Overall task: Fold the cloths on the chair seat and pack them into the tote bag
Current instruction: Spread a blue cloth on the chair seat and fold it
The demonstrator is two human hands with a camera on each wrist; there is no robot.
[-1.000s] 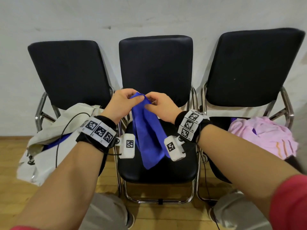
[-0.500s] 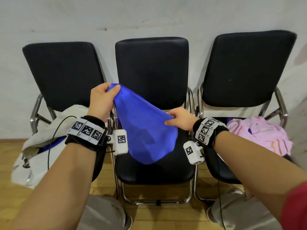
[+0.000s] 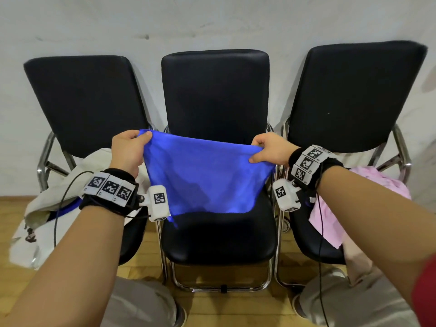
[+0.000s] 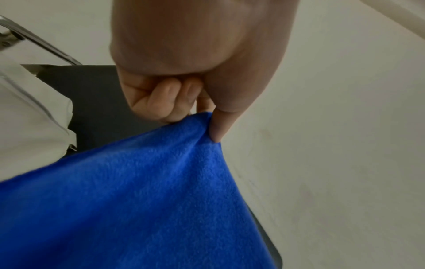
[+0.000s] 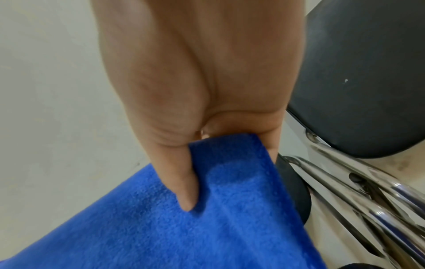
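Note:
A blue cloth (image 3: pixel 203 175) hangs spread out in the air over the seat of the middle black chair (image 3: pixel 219 241). My left hand (image 3: pixel 128 149) pinches its upper left corner, thumb on top (image 4: pixel 218 127). My right hand (image 3: pixel 266 149) pinches the upper right corner, thumb pressed onto the cloth (image 5: pixel 181 182). The cloth's lower edge hangs just above the seat. A white tote bag (image 3: pixel 40 208) lies slumped on the left chair, with something blue inside. A pile of pink cloth (image 3: pixel 368 192) sits on the right chair.
Three black padded chairs with chrome frames stand side by side against a pale wall (image 3: pixel 212 20). The floor (image 3: pixel 18 291) is light wood. My knees in grey trousers (image 3: pixel 141 303) are below the chairs' front edges.
My hands have moved apart from a close pinch at the middle, and the bunched blue cloth has opened into a flat sheet stretched between them.

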